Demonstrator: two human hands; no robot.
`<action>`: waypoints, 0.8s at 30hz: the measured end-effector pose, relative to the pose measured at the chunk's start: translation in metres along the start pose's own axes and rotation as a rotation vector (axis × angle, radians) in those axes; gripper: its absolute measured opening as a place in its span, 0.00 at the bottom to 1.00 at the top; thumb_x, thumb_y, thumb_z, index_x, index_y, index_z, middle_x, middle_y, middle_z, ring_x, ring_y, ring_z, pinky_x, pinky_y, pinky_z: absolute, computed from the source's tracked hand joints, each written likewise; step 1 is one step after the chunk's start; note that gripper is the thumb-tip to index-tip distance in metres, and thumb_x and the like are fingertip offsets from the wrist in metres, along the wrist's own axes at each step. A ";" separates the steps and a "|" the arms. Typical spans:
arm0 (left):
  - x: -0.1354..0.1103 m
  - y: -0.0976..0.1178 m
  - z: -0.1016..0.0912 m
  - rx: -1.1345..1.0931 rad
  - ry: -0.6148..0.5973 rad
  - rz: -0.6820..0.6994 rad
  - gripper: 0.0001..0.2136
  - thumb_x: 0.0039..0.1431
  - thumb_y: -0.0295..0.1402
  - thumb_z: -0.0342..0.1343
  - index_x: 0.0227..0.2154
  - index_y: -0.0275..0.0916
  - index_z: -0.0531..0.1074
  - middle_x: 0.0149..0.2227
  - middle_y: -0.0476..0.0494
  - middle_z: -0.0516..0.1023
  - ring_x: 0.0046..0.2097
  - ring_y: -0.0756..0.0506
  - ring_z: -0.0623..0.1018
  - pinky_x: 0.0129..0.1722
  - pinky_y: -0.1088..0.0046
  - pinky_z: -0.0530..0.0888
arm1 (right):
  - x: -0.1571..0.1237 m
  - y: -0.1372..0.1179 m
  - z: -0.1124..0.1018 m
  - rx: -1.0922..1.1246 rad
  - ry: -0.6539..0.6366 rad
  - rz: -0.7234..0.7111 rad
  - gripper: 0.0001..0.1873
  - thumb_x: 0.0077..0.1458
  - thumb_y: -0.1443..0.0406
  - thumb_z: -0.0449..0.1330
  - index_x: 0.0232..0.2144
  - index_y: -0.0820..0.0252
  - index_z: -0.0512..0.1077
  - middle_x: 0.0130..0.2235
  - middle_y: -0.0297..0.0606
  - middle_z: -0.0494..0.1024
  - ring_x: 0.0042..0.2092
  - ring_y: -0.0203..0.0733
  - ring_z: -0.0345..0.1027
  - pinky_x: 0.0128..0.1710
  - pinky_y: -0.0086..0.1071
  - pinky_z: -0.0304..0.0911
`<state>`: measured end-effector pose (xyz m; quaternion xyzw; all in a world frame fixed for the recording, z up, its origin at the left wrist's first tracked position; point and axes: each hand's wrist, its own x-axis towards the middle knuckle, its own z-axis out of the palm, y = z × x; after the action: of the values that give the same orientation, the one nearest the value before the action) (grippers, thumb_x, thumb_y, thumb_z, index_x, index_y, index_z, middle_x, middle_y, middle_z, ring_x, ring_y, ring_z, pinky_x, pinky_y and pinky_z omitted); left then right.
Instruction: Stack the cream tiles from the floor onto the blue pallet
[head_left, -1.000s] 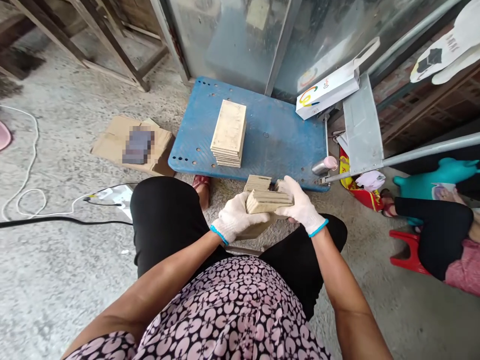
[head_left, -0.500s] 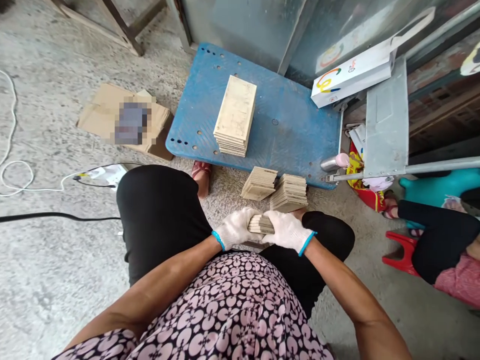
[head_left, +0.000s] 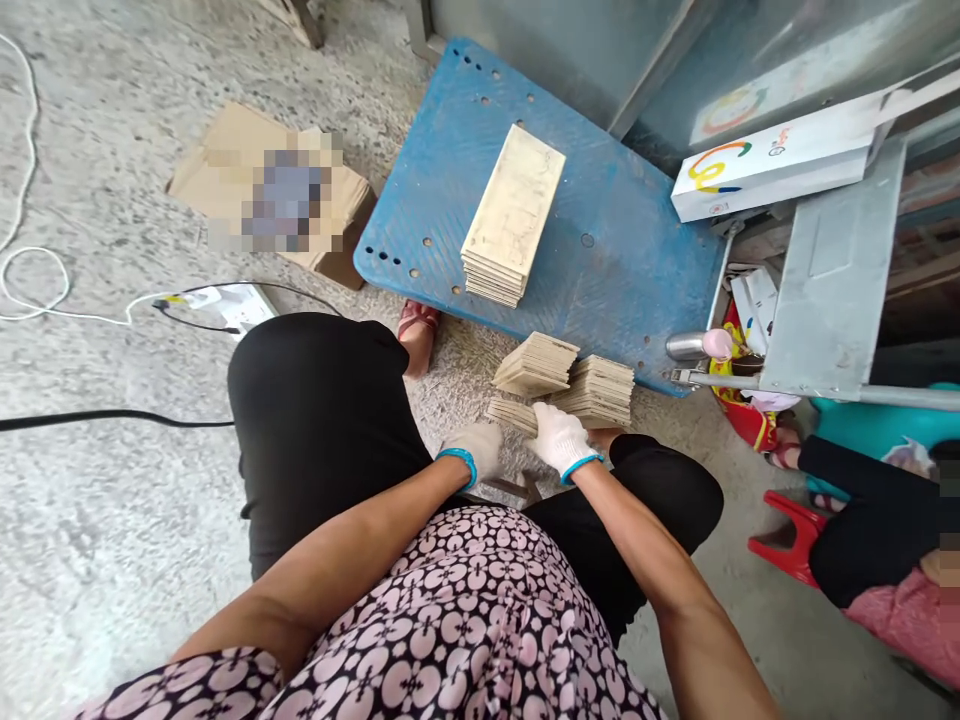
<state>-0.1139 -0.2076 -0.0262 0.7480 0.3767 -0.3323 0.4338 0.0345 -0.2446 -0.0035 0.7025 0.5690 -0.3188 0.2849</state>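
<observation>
My left hand (head_left: 474,450) and my right hand (head_left: 559,440), both in white gloves with blue cuffs, reach down between my knees to the floor. Together they are closed on a small stack of thin wooden pieces (head_left: 512,413), which lies low on the concrete. Just beyond it stand two other stacks of the same pieces, one on the left (head_left: 536,364) and one on the right (head_left: 600,390). A taller stack of longer boards (head_left: 511,215) rests on the blue platform (head_left: 615,260).
A flattened cardboard box (head_left: 277,195) lies on the floor at left, with a power strip (head_left: 229,305), a white cord and a black cable (head_left: 97,418). A white box (head_left: 780,160) and a metal bracket (head_left: 832,275) stand at right. Another person sits on a red stool (head_left: 795,540).
My hands have gone from chest height down to the floor with the small stack, setting it in front of the two other stacks. The view has tilted down and shifted.
</observation>
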 end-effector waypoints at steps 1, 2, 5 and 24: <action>-0.002 0.002 0.000 0.017 -0.043 0.059 0.25 0.46 0.36 0.65 0.49 0.31 0.73 0.47 0.30 0.77 0.49 0.34 0.78 0.46 0.65 0.75 | 0.007 0.000 0.002 -0.009 -0.010 0.008 0.23 0.54 0.54 0.63 0.47 0.57 0.65 0.48 0.47 0.75 0.46 0.53 0.74 0.41 0.39 0.67; -0.004 0.005 0.001 0.039 -0.080 0.116 0.25 0.46 0.37 0.65 0.48 0.32 0.74 0.47 0.31 0.78 0.49 0.34 0.78 0.47 0.64 0.75 | 0.012 0.001 0.003 -0.018 -0.019 0.010 0.23 0.54 0.54 0.63 0.48 0.58 0.64 0.48 0.47 0.75 0.47 0.53 0.74 0.42 0.39 0.67; -0.010 0.012 0.000 0.100 -0.157 0.208 0.24 0.48 0.37 0.64 0.49 0.31 0.75 0.48 0.30 0.77 0.49 0.32 0.78 0.48 0.61 0.75 | 0.027 0.004 0.007 -0.044 -0.020 -0.016 0.24 0.55 0.54 0.63 0.49 0.59 0.64 0.48 0.47 0.75 0.48 0.53 0.74 0.43 0.39 0.67; -0.008 0.017 0.002 0.135 -0.160 0.251 0.22 0.50 0.32 0.62 0.50 0.31 0.74 0.48 0.30 0.77 0.49 0.32 0.78 0.47 0.60 0.75 | 0.056 0.013 0.010 -0.040 0.078 -0.034 0.23 0.57 0.57 0.62 0.50 0.62 0.64 0.50 0.49 0.74 0.50 0.50 0.70 0.49 0.38 0.63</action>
<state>-0.1034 -0.2175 -0.0138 0.7880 0.2213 -0.3584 0.4491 0.0548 -0.2201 -0.0528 0.6986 0.5980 -0.2843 0.2710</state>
